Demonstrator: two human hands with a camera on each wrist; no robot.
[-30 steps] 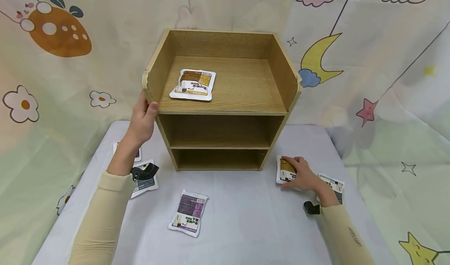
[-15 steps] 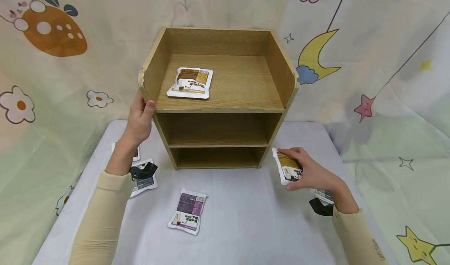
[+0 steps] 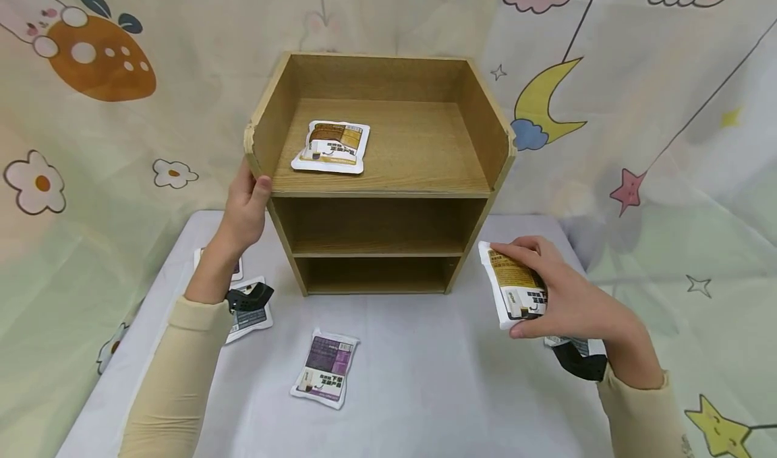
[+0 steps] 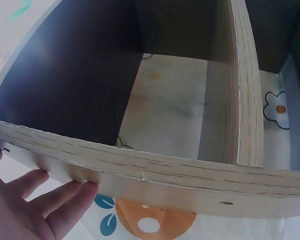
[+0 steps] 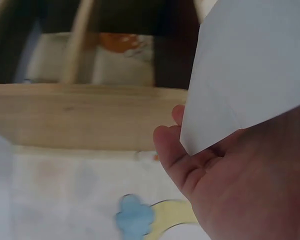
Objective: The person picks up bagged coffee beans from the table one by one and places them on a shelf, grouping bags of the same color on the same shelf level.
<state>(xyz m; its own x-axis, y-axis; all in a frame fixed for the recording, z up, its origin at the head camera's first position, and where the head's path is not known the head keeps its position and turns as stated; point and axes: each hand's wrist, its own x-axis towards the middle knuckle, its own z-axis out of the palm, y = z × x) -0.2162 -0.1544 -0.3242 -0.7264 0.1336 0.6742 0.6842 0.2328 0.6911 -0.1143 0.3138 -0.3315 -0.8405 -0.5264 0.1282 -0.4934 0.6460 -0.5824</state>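
In the head view my left hand (image 3: 245,208) grips the left side panel of a small wooden shelf unit (image 3: 388,193), thumb at its front edge. The left wrist view shows the fingers (image 4: 65,200) against the panel's outer face. My right hand (image 3: 564,293) pinches a white-edged pouch (image 3: 516,286) with a gold-brown print, raised off the table and tilted, right of the shelf. Its plain white back (image 5: 250,75) fills the upper right of the right wrist view. A similar brown-printed pouch (image 3: 334,148) lies on the top shelf, toward the left.
A purple-printed pouch (image 3: 324,368) lies on the white table (image 3: 419,390) in front of the shelf. Another pouch (image 3: 251,316) lies by my left wrist, one more partly hidden behind the forearm. A pouch (image 3: 591,345) is mostly covered by my right wrist. Printed cloth hangs behind.
My right hand has taken hold of the brown-printed pouch on the table, lifted it and drawn it slightly right and nearer to me. My left hand stays on the shelf.
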